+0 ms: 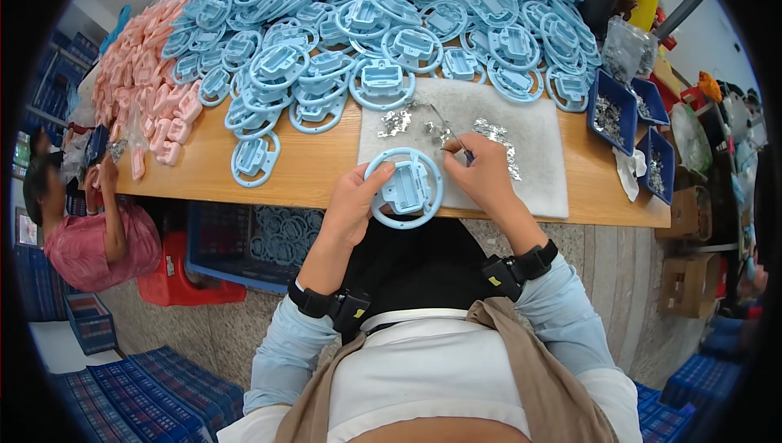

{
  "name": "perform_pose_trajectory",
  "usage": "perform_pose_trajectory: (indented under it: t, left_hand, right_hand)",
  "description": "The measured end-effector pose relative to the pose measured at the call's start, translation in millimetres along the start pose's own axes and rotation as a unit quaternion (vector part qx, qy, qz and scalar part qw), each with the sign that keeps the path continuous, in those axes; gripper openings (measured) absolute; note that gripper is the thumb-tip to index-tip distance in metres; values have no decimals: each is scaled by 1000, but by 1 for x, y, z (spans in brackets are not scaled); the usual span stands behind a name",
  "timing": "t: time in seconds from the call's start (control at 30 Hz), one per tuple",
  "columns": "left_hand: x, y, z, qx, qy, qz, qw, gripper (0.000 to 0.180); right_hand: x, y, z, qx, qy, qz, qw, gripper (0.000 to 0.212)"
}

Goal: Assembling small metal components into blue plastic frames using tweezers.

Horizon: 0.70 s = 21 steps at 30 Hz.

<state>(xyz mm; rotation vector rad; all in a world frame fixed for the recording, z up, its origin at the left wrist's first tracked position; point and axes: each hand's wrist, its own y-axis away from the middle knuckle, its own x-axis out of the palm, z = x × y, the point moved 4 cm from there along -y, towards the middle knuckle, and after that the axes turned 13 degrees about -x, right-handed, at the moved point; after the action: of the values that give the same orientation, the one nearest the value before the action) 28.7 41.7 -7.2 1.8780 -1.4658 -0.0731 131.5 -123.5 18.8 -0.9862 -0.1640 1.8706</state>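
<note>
One pale-blue wheel-shaped part [405, 190] is being worked on, held at the near edge of the wooden surface [318, 172] with its open compartment facing up. The left hand [354, 198] has its grip closed on the wheel's left side; the right hand [485, 170] has its grip pinched round a slim metal tool [445, 123], whose tip points away over the pale pad [542, 178], among small silvery pieces [501, 137]. How far this wheel has come is hard to judge — whether any metal sits in its compartment is too small to tell. Plenty seems left: a great heap of similar blue parts [383, 72] fills the back of the surface, and loose metal bits lie on the pad and in the blue bins [629, 121] at the right. More blue wheels [285, 235] lie in a crate [213, 239] below — perhaps finished ones, though nothing confirms it.
</note>
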Motion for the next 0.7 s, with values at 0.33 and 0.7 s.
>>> perform_pose_trajectory:
  t: [0.33,0.7]
  left_hand:
    - [9,-7,-4,9,-40,47,998,27]
    - [9,-9,-3,29,-109,13,994,27]
  right_hand:
    - [10,-4,31,-194,-105,40,975,12]
    - [4,-5,42,-236,0,139,962,14]
